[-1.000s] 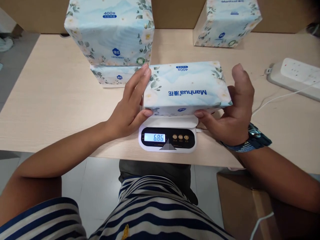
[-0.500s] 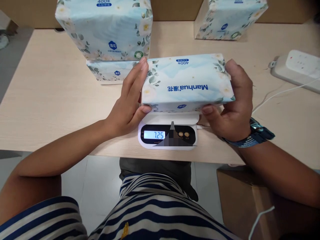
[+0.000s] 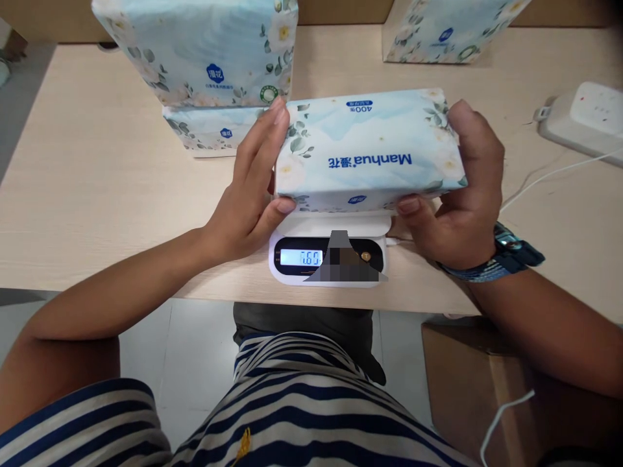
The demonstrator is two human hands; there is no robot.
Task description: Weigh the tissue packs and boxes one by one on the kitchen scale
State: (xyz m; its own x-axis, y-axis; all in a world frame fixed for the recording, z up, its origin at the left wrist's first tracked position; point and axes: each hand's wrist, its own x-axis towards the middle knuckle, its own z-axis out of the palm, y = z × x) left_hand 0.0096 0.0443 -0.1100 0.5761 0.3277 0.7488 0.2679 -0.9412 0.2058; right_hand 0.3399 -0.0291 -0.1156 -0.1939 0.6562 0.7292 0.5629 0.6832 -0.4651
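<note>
A light blue, flower-printed tissue pack is held level between both hands, over a white digital scale. My left hand grips its left end, thumb at the near lower corner and fingers along the side. Around the right end curls my right hand, thumb on the near edge. The scale's plate is mostly hidden under the pack, so I cannot tell whether they touch. Its lit display shows blurred digits, and a grey pixelated patch covers part of the panel.
At the back left a large tissue pack rests on a smaller one. Another pack stands at the back right. A white power strip with a cable lies on the right of the table. A cardboard box sits below.
The view has tilted slightly, so the table things appear higher. Both hands keep hold of the tissue pack, which has shifted slightly. The digits on the scale have changed from about 7.25.
</note>
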